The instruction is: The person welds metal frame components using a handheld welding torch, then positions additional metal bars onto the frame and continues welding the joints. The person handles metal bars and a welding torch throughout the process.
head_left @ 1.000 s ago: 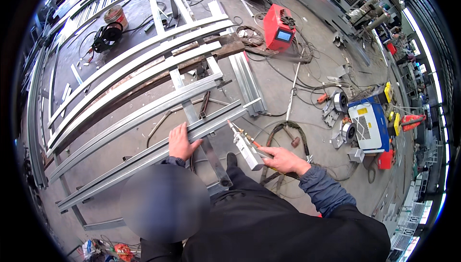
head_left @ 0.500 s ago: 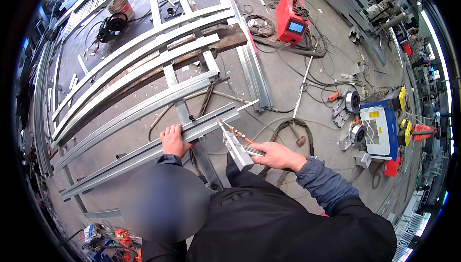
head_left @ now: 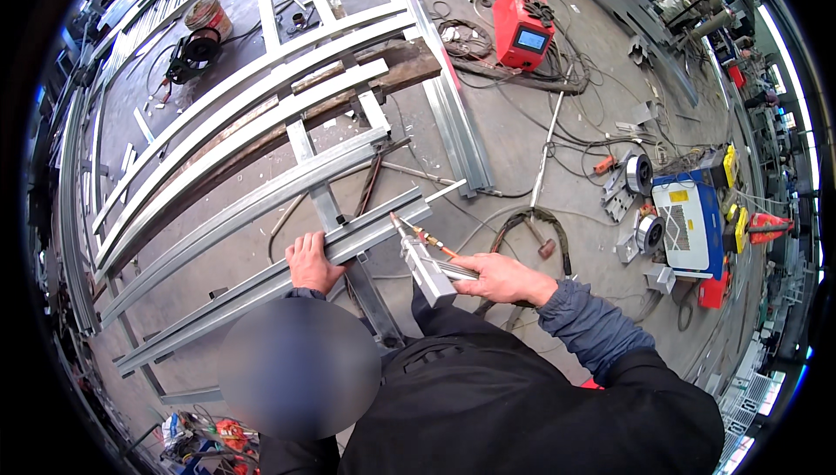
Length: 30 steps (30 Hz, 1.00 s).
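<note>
My right hand (head_left: pixel 505 280) is closed round the handle of a silver welding gun (head_left: pixel 427 272) with a boxy body and a pointed copper-coloured tip. The tip meets or nearly meets the right end of a galvanized steel channel (head_left: pixel 366 229); whether they touch I cannot tell. A thin hose with brass fittings runs along the gun. My left hand (head_left: pixel 314 262) grips the same channel left of the gun, fingers bent over its edge. Under the channel a crosspiece (head_left: pixel 376 301) runs toward me. A thin pale rod (head_left: pixel 447 190) sticks out past the channel's end.
More long steel profiles (head_left: pixel 252 183) lie across supports at the left. A red machine with a screen (head_left: pixel 522 26) stands beyond, with cables over the floor. At the right are a blue and white machine (head_left: pixel 688 222), wire spools (head_left: pixel 640 175) and a mallet (head_left: pixel 546 249).
The whole view has shifted slightly, so the surroundings sit a little differently. Both hands keep their hold, and the gun's tip stays by the channel's end.
</note>
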{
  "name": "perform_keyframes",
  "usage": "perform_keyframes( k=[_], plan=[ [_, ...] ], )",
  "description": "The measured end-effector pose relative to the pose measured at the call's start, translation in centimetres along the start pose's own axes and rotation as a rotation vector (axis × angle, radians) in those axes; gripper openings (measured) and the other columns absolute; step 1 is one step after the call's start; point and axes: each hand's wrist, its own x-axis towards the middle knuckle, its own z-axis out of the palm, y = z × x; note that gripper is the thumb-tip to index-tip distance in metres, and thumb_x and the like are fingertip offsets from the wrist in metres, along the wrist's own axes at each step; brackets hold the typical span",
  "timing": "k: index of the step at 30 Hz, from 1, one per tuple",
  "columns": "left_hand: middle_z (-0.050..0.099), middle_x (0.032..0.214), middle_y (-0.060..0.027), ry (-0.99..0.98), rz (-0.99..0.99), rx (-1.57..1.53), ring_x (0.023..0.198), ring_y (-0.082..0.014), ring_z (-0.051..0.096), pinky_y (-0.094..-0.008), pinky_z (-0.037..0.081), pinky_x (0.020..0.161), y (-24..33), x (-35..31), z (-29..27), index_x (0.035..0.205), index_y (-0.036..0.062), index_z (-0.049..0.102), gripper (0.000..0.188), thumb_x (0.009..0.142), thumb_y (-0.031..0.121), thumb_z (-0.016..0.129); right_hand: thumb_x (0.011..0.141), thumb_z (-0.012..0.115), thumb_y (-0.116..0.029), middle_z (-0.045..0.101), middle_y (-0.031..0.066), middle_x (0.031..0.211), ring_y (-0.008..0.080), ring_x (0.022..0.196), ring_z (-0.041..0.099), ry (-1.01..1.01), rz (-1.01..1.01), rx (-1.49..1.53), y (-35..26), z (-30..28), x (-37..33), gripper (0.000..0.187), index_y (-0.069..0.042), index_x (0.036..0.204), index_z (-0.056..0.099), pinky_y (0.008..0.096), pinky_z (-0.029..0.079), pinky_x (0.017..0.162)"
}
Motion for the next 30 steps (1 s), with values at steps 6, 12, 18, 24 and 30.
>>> perform_keyframes(
  k=[6,12,18,24,30],
  plan=[
    [0.067,0.121,-0.0071,-0.019,-0.008,-0.006,0.122,-0.0303,0.06,-0.0463,0.041,0.107,0.11,0.04,-0.33,0.129,0.0106,0.066,0.08,0.06,0.034,0.098,0.104,0.064,-0.051,0.07,0.0254,0.119,0.0432,0.118,0.066,0.004,0.024,-0.015,-0.64,-0.26,-0.41,0.057,-0.01,0.143,0.064,0.0506,0.052,0.102],
    [0.067,0.121,-0.0068,-0.013,-0.009,-0.017,0.122,-0.03,0.06,-0.0457,0.041,0.107,0.32,0.06,-0.47,0.128,0.0104,0.066,0.08,0.061,0.037,0.099,0.105,0.064,-0.051,0.07,0.0254,0.122,0.043,0.121,0.065,-0.006,0.036,-0.012,-0.66,-0.4,-0.49,0.058,-0.01,0.145,0.063,0.0508,0.051,0.104],
    [0.067,0.123,-0.0065,0.001,-0.01,-0.016,0.122,-0.0294,0.06,-0.0455,0.041,0.108,0.26,-0.02,-0.35,0.13,0.0103,0.066,0.082,0.06,0.037,0.1,0.105,0.064,-0.054,0.07,0.0251,0.126,0.0425,0.124,0.065,-0.01,0.043,-0.019,-0.72,-0.41,-0.58,0.061,-0.011,0.148,0.061,0.0501,0.051,0.106],
    [0.068,0.124,-0.0065,-0.026,-0.024,-0.01,0.122,-0.0294,0.06,-0.0455,0.041,0.108,0.06,-0.02,-0.28,0.131,0.0106,0.066,0.083,0.059,0.034,0.1,0.105,0.065,-0.053,0.07,0.0251,0.125,0.0428,0.124,0.065,-0.008,0.043,-0.033,-0.39,-0.23,-0.41,0.06,-0.011,0.147,0.062,0.0505,0.051,0.106],
    [0.068,0.124,-0.0067,-0.017,-0.008,-0.009,0.122,-0.0298,0.06,-0.0461,0.041,0.109,-0.1,-0.06,-0.19,0.132,0.0108,0.066,0.084,0.058,0.034,0.099,0.105,0.065,-0.051,0.071,0.0253,0.122,0.0434,0.121,0.066,-0.005,0.035,-0.01,-0.55,-0.37,-0.49,0.056,-0.012,0.145,0.064,0.0508,0.052,0.103]
  ],
)
